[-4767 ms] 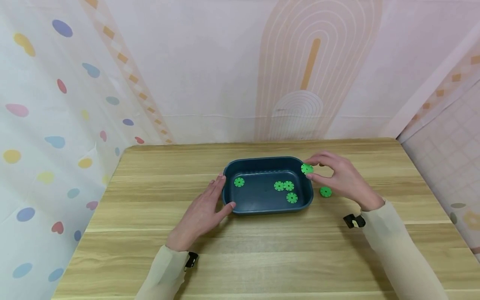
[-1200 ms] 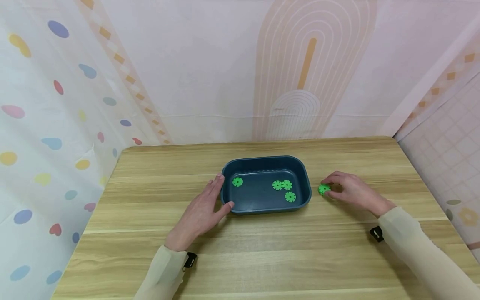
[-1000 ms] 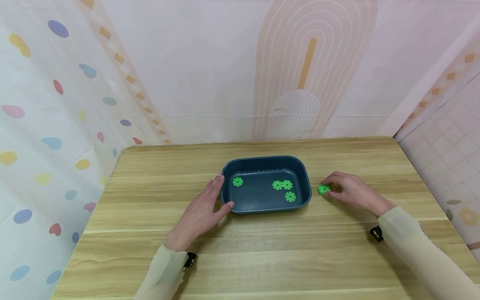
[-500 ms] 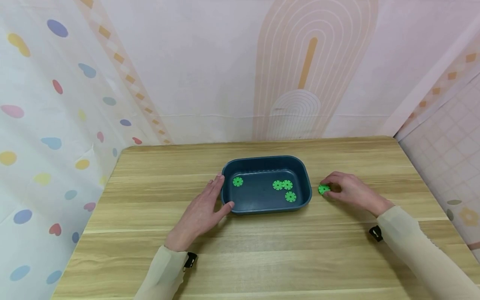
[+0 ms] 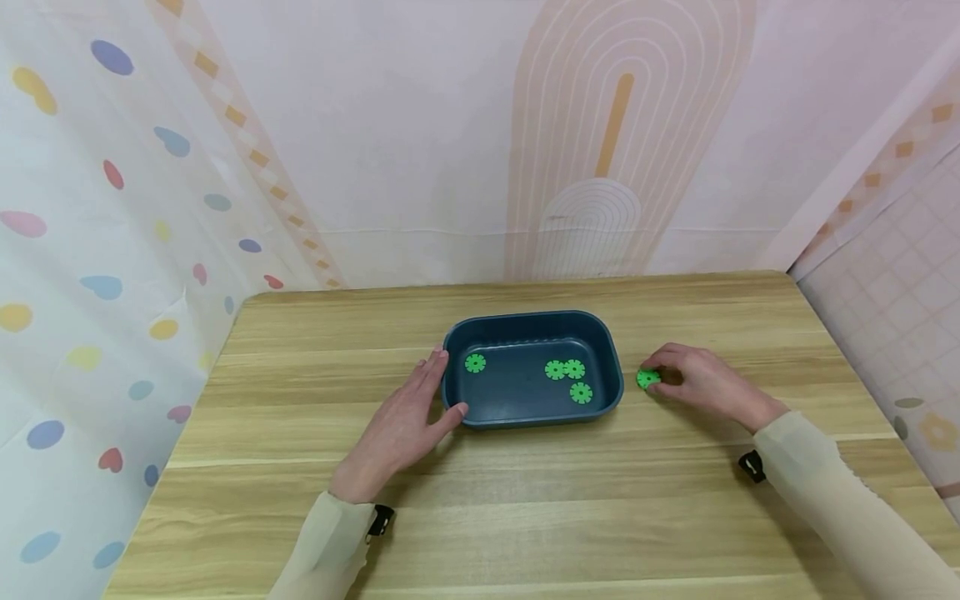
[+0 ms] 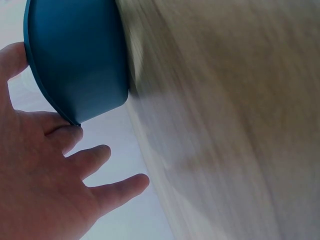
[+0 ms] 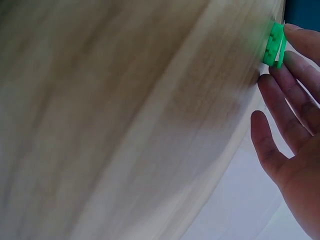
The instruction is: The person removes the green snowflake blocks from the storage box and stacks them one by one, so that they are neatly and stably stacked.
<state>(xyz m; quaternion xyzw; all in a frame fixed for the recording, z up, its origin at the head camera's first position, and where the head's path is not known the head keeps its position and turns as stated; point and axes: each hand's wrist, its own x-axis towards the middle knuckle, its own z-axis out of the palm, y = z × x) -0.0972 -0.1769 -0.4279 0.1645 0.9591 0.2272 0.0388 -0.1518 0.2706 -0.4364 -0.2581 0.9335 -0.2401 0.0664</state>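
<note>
Tray in the head view, dark blue, on the wooden table, four green toothed discs inside. Lone disc near the left end; pair of discs toward the right end, touching or overlapping, with front disc just nearer the person. Left hand at the left end of the tray, fingers nearly straight and lightly spread, fingertips and thumb resting on the rim — touching, not clenched. Right hand low over the table beyond the tray's right end, thumb and index finger pinching outer disc, near the tray but apart from it. Beige sleeves on both arms, patterned curtain behind the table.

In the left wrist view, outer wall of the tray at the top, thumb against the rim, one or two fingertips at the corner, last two fingers reaching out free of it.

In the right wrist view, outer disc edge-on against the wood between thumb and fingers — more than one green layer visible, slightly splayed. Cannot tell whether every layer is in the grip. Other fingers spread, loosely bent.
</note>
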